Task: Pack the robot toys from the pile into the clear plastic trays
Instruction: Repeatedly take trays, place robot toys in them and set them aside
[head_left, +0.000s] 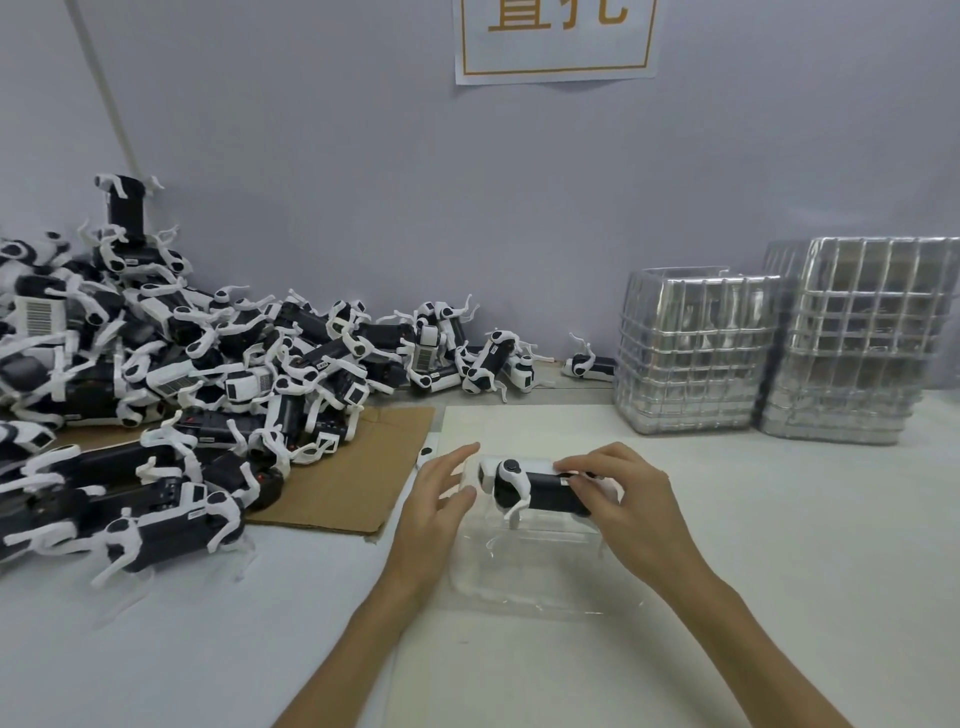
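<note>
White matte table (779, 545) fills my view. At nine o'clock sprawls the pile (156, 374) of glossy black-and-white robot toys, boxy bodies with thin bent white legs tangled together, too many for me to count. At two o'clock stand two stacks of clear trays (691, 353), ribbed and shiny, side by side against the wall. One flat sheet of brown cardboard (363, 467) lies under the pile's near edge. One clear tray (524, 566), thin and nearly invisible, sits at centre beneath the hands. Over its far edge is one robot toy (540, 491), lying level, which my right hand (623, 499) grips by the rear, fingers curled round it. My left hand (436, 504) is spread wide beside the toy's head; I cannot tell whether it touches.
</note>
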